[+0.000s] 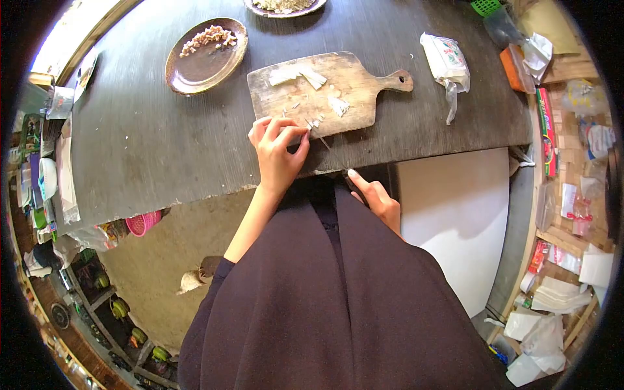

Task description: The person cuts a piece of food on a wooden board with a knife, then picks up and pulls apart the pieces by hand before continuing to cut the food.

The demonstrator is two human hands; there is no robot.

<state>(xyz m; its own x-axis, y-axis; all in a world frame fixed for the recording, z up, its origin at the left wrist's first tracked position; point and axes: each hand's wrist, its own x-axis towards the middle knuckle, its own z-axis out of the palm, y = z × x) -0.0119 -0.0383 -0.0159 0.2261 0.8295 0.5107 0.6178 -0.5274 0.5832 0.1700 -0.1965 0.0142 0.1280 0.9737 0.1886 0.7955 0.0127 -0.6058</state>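
Note:
My left hand [279,148] is closed in a pinch at the near edge of the wooden cutting board [361,107]. Whatever its fingertips hold is too small to make out. On the board lie pale white strips [313,78], a small white heap [338,106] and tiny cut bits [314,123] close to those fingertips. My right hand [380,200] is at the table's front edge, index finger stretched forward, the other fingers curled. It grips what looks like a knife [326,144], whose thin blade points toward the board; dark cloth and shadow hide most of the handle.
A brown plate [195,73] with chopped pinkish pieces stands at the back left of the dark table [156,143]. Another plate [296,13] holds pale chopped food. A white plastic packet [447,62] lies right of the board. An orange-and-white item [517,68] sits at the right edge.

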